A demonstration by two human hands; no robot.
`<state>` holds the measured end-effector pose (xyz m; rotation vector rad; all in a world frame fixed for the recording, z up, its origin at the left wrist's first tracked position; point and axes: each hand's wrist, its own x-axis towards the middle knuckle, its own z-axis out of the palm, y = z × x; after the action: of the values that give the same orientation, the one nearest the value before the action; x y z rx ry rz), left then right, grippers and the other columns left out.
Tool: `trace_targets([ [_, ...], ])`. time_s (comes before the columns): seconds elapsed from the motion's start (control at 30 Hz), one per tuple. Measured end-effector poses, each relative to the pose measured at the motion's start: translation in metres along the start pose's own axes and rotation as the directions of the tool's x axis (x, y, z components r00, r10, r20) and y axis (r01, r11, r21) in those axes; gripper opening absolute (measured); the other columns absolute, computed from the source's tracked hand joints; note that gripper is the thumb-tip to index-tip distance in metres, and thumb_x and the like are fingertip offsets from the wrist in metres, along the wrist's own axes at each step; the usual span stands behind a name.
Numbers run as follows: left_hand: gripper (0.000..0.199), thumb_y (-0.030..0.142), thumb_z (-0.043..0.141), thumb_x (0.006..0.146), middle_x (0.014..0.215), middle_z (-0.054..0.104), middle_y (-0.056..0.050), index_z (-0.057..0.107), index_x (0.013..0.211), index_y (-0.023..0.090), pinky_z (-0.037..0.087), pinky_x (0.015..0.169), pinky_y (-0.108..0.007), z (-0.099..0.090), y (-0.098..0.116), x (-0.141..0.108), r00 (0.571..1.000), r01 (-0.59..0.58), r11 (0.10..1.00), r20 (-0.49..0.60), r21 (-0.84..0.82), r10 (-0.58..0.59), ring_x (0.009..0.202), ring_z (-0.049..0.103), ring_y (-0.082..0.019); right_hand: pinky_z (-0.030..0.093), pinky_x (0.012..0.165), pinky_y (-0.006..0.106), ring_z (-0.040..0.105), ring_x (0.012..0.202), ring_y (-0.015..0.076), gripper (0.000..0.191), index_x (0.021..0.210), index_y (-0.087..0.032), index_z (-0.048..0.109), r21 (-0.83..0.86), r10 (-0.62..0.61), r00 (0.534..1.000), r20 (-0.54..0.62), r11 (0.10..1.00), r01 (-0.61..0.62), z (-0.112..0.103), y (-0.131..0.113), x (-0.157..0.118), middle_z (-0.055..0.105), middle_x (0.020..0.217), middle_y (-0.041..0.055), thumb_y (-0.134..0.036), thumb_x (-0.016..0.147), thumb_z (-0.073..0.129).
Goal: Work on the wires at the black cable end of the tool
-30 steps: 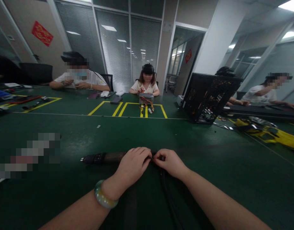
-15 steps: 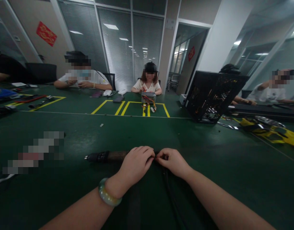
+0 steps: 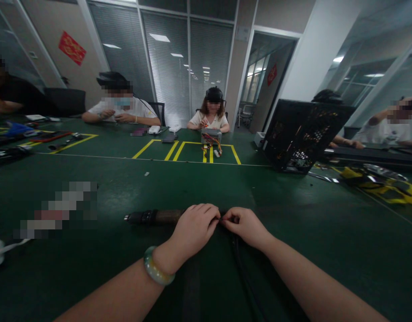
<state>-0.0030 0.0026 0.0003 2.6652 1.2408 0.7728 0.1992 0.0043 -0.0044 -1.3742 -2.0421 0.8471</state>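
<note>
A dark electric screwdriver (image 3: 167,217) lies flat on the green table, its metal tip to the left. My left hand (image 3: 197,228) is closed over the rear part of its body, fingers bent, covering much of it. Right beside it, my right hand (image 3: 243,226) is closed in a pinch at the tool's rear end. Whatever is between those fingertips is too small and hidden to make out. A black cable (image 3: 241,264) comes out below my right hand and runs toward me. The fingertips of both hands nearly meet.
A black computer case (image 3: 303,134) stands tilted at the back right, with yellow-and-black items (image 3: 380,183) before it. Ahead, a co-worker handles a metal box with wires (image 3: 211,135). A blurred-out strip (image 3: 58,210) and white cable (image 3: 18,245) lie left. Other people sit around.
The whole view has shifted slightly, so things appear a little farther right. Both hands keep nearly the same pose at the screwdriver's rear end.
</note>
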Motion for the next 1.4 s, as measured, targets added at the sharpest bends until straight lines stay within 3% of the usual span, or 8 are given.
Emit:
trace_targets([
  [1.4,0.007,0.018,0.054,0.087,0.106,0.064,-0.003,0.058,0.092,0.021,0.045,0.088,-0.039,-0.0004,-0.0002,-0.0006,1.0,0.02,1.0,0.0,-0.011,-0.02,0.1,0.059,-0.021,0.039,0.06,0.024,0.055,0.067,0.0132,0.01,0.081,-0.02,0.071,-0.007,0.009,1.0,-0.001,1.0,-0.009,-0.0006,-0.0013,0.0004,0.066,0.078,-0.0007,-0.028,0.082,0.065],
])
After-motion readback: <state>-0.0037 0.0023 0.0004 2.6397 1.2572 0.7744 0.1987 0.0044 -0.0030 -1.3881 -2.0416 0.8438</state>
